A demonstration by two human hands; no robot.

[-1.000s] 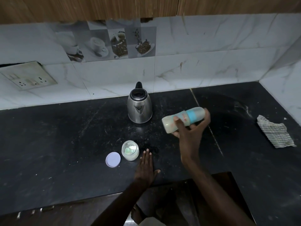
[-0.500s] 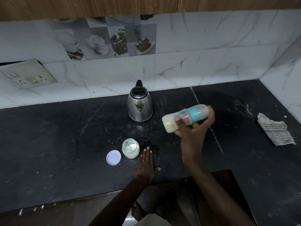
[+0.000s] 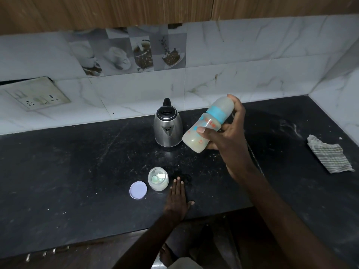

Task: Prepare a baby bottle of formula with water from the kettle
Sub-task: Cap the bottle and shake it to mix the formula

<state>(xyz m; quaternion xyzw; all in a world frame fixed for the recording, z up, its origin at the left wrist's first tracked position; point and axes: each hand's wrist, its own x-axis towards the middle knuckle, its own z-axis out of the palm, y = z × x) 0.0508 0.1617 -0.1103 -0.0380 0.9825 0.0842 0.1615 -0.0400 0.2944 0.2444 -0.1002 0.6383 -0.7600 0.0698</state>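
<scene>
The black worktop spans the view; its near edge is cut off at the bottom. The steel kettle stands upright near the back wall. The right hand grips the baby bottle above the worktop, just right of the kettle. The bottle is tilted, base down-left, capped end up-right; thumb across the front, fingers hide its far side. Contents appear milky. The left hand lies flat on the worktop, fingers straight. A striped cloth lies far right. An open jar stands just beside the left fingertips; its contents are unclear. Its lid lies adjacent.
</scene>
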